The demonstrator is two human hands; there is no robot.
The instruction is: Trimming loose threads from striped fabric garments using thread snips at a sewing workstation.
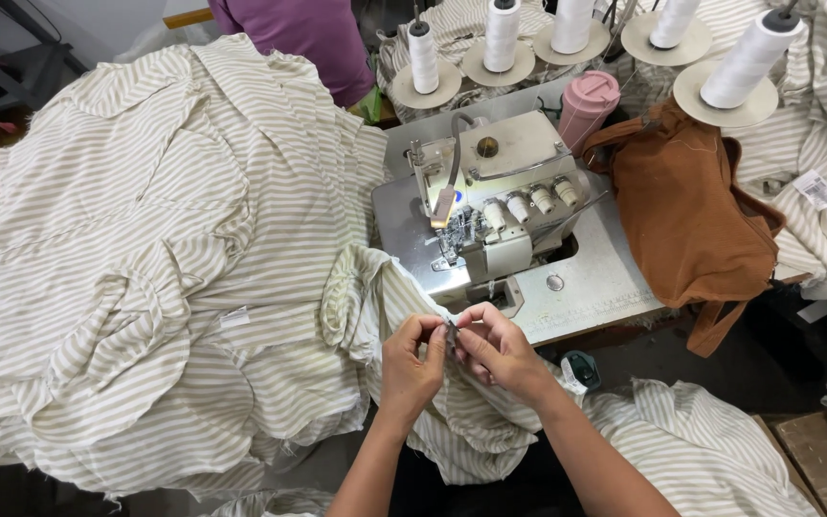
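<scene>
table (605,278) is buried in striped fabric (145,268), serger (490,206) in the middle. left hand (412,364) and right hand (495,349) both grip pinched shut on a small fabric edge (451,332) just in front of the machine.

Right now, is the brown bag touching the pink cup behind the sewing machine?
Touching, as far as the head view shows: the brown bag has its upper left strap and edge pressed against the base of the pink cup, with no gap visible between them.

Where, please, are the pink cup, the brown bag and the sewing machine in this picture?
pink cup (585,105), head view, on its ribbed side below the lid.
brown bag (686,215), head view, on the middle of its cloth body.
sewing machine (504,144), head view, on its cream top cover.
</scene>
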